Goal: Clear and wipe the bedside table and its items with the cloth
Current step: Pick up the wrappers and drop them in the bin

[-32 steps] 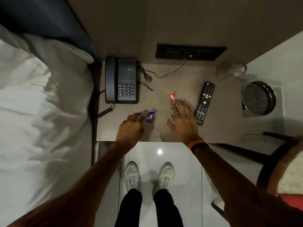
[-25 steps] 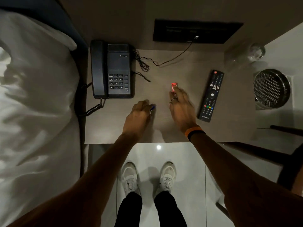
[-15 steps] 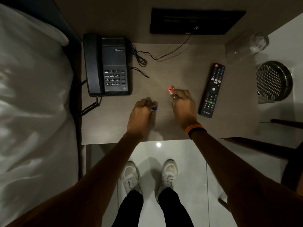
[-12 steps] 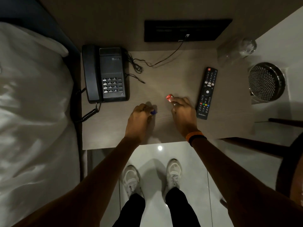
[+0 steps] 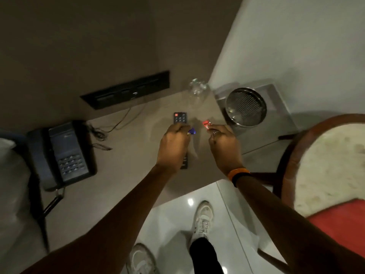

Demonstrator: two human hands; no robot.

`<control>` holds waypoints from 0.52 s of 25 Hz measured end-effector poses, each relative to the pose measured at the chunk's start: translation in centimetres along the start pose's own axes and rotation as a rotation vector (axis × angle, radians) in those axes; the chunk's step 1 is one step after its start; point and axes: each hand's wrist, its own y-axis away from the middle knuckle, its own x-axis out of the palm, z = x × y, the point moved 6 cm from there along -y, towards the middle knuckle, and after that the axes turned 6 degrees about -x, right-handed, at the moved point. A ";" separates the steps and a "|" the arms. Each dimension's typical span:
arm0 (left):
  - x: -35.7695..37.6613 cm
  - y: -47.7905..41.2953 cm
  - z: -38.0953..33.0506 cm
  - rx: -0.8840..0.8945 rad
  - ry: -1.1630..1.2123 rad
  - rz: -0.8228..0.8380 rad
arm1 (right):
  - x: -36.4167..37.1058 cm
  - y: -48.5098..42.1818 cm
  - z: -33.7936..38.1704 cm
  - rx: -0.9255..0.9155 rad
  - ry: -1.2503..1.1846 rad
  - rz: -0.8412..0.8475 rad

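Left hand [image 5: 173,147] partly hides the remote [image 5: 180,118] (mesh bin [image 5: 245,107] right).

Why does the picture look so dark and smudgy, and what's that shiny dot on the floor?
Head view: dim room light; motion blur smears the wall panel, the glass and the telephone; the dot is glare on the glossy floor.
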 end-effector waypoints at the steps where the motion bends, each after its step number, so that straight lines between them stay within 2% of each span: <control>1: 1.7 -1.9 -2.3 0.020 -0.012 0.006 | -0.6 -0.3 -3.3 0.086 0.018 0.020; 4: 6.1 -6.0 -7.9 0.100 -0.032 0.019 | -1.6 -0.9 -11.3 0.267 0.044 0.078; 7: 10.9 -10.1 -11.8 0.127 -0.058 0.042 | -2.0 -1.8 -17.9 0.338 0.066 0.082; 13: 19.1 -17.9 -13.0 -0.043 -0.114 0.072 | 1.3 -4.4 -27.5 0.509 0.034 0.150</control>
